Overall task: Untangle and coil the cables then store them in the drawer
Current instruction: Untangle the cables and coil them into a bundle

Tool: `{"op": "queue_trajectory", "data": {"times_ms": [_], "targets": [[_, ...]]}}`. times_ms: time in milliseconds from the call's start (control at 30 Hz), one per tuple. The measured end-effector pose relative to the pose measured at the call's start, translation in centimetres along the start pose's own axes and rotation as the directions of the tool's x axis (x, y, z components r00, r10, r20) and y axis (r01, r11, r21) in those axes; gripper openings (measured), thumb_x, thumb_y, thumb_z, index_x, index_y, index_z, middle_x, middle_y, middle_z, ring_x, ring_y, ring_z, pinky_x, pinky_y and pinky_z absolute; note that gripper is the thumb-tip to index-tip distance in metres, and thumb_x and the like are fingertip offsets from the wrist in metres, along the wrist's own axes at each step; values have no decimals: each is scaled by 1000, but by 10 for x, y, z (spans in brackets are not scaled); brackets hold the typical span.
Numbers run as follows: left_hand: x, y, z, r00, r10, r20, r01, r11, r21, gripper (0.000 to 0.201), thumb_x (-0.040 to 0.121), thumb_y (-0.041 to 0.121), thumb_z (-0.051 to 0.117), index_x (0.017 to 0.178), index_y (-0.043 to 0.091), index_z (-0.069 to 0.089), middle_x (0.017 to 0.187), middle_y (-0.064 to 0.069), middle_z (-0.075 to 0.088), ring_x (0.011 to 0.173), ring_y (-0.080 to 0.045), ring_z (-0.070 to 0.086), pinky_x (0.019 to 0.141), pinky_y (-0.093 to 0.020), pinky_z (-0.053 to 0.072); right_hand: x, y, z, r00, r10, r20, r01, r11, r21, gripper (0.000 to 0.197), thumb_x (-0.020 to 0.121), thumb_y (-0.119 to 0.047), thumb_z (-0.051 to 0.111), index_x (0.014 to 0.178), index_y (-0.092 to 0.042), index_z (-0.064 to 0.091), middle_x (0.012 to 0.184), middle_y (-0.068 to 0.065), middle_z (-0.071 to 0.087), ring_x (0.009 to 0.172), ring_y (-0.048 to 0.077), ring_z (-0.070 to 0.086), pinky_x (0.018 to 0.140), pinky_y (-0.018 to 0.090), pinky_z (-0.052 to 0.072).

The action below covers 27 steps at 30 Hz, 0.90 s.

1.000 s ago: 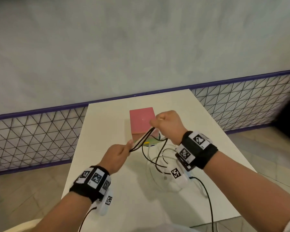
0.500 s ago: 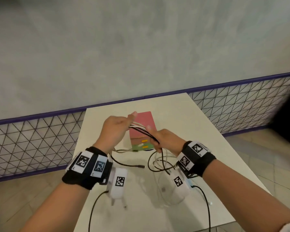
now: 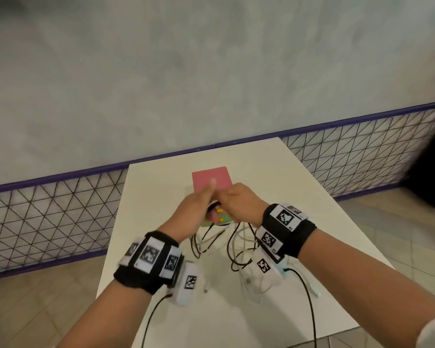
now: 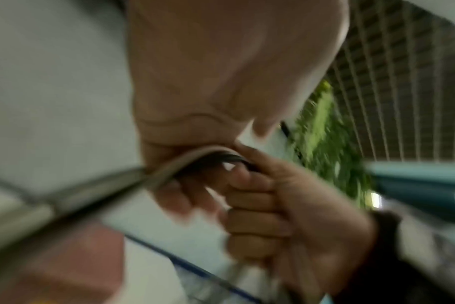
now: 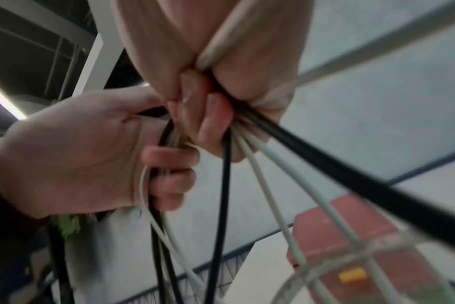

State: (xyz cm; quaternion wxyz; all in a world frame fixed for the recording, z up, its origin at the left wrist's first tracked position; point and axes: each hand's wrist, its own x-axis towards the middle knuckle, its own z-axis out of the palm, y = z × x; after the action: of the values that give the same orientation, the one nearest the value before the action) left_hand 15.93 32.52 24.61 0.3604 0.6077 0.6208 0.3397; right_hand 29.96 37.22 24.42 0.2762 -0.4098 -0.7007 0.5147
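A bundle of black and white cables (image 3: pixel 239 243) hangs in loops from both hands above the white table (image 3: pixel 299 197). My left hand (image 3: pixel 206 198) and right hand (image 3: pixel 227 200) are pressed together, each gripping the bundle. In the right wrist view the right hand (image 5: pixel 208 115) has its fingers curled round several black and white strands (image 5: pixel 262 185), and the left hand (image 5: pixel 166 170) clasps more strands beside it. The blurred left wrist view shows cables (image 4: pixel 195 161) bent between the left hand (image 4: pixel 177 197) and the right fist (image 4: pixel 260 205). Behind the hands stands the pink drawer box (image 3: pixel 210 178).
A green drawer front with orange handles (image 3: pixel 220 219) shows under the hands, at the foot of the pink box. A wall with a purple-edged mesh panel (image 3: pixel 60 209) runs behind the table. Tiled floor lies on both sides. Black wrist camera leads (image 3: pixel 309 305) trail toward me.
The left hand swung right and met the right hand in front of the pink box. The stretch of cable held between them has folded into the bundle.
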Motion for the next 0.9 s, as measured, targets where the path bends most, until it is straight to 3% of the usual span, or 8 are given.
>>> {"op": "queue_trajectory", "data": {"times_ms": [100,233,333,433,600,733,800,900], "targets": [[10,22,1,992,17,-123,-7,996,84,63,94,60,34,53,18,58,55,0,60,51,-5,53,65,-28,37,-3,2,2,995,12,100,-34,976,214,44,97,-29,48,55,-15,53,47,-1,42,45,16,40,48,25,38],[15,18,-18,965,-18,-262,41,996,81,64,82,64,54,44,19,30,45,1,28,45,-15,29,57,-29,26,-8,23,-18,973,-83,213,67,994,80,15,87,-6,63,94,-18,69,85,-6,69,85,10,65,85,25,52],[16,14,-34,936,-72,-345,45,995,-87,63,80,46,70,43,23,25,47,5,17,40,-11,19,55,-29,21,-15,49,-38,1000,-23,12,22,996,82,23,83,6,58,81,-14,71,77,-9,70,79,3,64,76,16,48],[16,8,-44,908,-164,-386,95,977,-192,46,81,34,72,58,11,40,51,1,19,36,-9,17,43,-24,18,-22,82,-59,977,142,-162,-102,967,233,28,80,9,56,62,-9,67,64,4,66,75,21,62,76,32,51],[17,6,-42,892,-232,-389,98,937,-335,38,81,34,71,65,15,42,55,-2,20,39,-12,17,40,-21,15,-24,111,-63,949,194,-249,-250,943,-221,21,89,-18,59,69,-15,59,70,3,60,60,10,51,52,10,42],[18,6,-37,874,-234,-426,82,935,-344,53,82,34,71,52,20,29,54,0,18,41,-13,16,45,-24,16,-16,103,-54,913,239,-329,-161,956,246,22,93,-9,51,73,-8,60,66,5,64,78,26,59,70,25,46],[15,5,-35,867,-204,-454,78,956,-282,58,82,34,70,49,20,24,50,2,18,41,-12,17,48,-27,18,-16,86,-51,911,253,-326,-14,808,589,27,97,-17,48,74,-8,59,59,5,64,82,28,66,77,30,47],[11,1,-33,867,-173,-467,65,969,-239,61,83,36,69,47,20,22,42,10,15,40,-11,17,49,-27,18,-20,69,-53,907,266,-328,-72,862,501,52,96,-44,44,58,-9,49,48,8,47,62,21,65,71,29,47]]}}
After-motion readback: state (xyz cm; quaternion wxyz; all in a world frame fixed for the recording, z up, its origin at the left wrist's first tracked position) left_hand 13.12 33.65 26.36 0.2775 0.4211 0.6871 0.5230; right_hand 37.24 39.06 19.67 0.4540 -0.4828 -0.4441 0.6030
